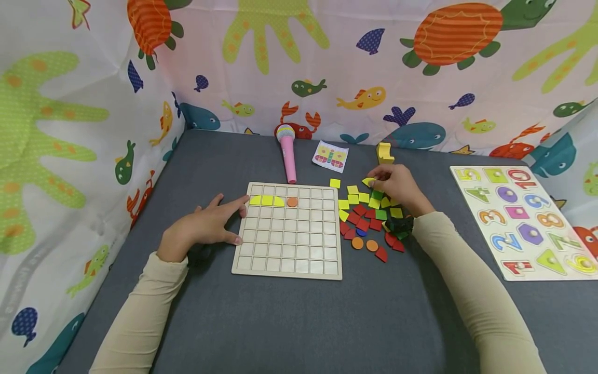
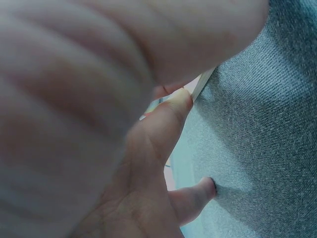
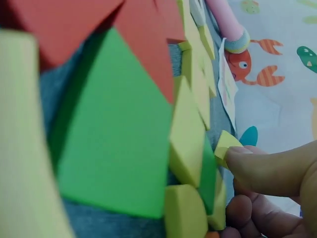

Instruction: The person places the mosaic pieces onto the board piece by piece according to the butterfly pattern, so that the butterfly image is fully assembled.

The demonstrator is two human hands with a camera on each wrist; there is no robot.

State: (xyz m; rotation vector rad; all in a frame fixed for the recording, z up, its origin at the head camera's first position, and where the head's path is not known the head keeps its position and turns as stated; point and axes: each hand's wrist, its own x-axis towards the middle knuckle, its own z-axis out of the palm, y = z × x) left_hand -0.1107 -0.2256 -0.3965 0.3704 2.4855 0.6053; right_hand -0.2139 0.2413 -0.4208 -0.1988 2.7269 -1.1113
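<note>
A wooden grid board [image 1: 285, 239] lies on the grey cloth. In one upper row sit several yellow pieces [image 1: 267, 200] side by side, with an orange disc [image 1: 291, 202] farther right. My left hand [image 1: 205, 226] touches the board's left edge with extended index finger and thumb; the left wrist view shows fingertips against that edge [image 2: 200, 87]. Over the far side of a loose pile, my right hand [image 1: 397, 186] pinches a yellow piece [image 3: 227, 141] with a curved edge between thumb and finger. Beneath and beside it lie red pieces [image 1: 363, 225], yellow squares [image 1: 364, 198] and green pieces [image 1: 381, 214].
A pink toy microphone [image 1: 288, 158] and a butterfly pattern card [image 1: 330, 156] lie behind the board. A yellow block [image 1: 385, 153] stands near the back curtain. At right is a number-and-shape puzzle board [image 1: 528, 223]. Loose orange discs [image 1: 357, 243] lie at the pile's near side.
</note>
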